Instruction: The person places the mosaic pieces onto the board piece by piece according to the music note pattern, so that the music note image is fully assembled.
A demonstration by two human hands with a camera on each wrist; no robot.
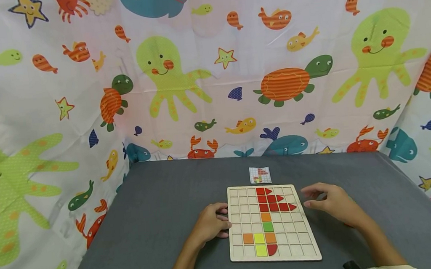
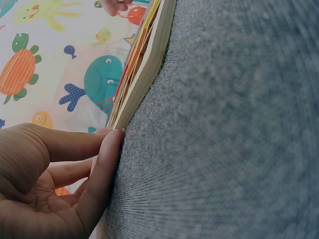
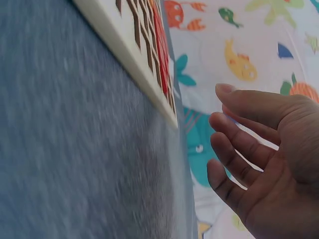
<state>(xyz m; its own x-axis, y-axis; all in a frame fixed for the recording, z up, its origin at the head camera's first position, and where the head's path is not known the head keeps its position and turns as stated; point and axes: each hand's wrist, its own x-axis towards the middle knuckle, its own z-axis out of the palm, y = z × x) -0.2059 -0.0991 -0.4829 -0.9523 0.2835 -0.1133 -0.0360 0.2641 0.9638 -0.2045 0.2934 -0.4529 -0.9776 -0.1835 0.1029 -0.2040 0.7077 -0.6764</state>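
A pale wooden grid board [image 1: 292, 238] lies on the grey table, with coloured pieces in some of its cells. Red squares [image 1: 273, 207] ending in red triangles [image 1: 292, 207] form three rows at its far side. Nearer are orange squares [image 1: 266, 217], a green square [image 1: 268, 226], yellow squares [image 1: 259, 238] and a red rounded piece [image 1: 272, 249]. At the board's left edge my left hand [image 1: 209, 223] holds the rim between thumb and fingers, as the left wrist view shows closely. My right hand [image 1: 332, 201] hovers beside the right edge, apart from it, fingers loosely bent around nothing.
Just beyond the board lies a small printed card [image 1: 260, 175] showing a coloured grid pattern. The grey table [image 1: 167, 197] runs back to a curtain [image 1: 211, 84] printed with sea animals, which also hangs along the left and right sides.
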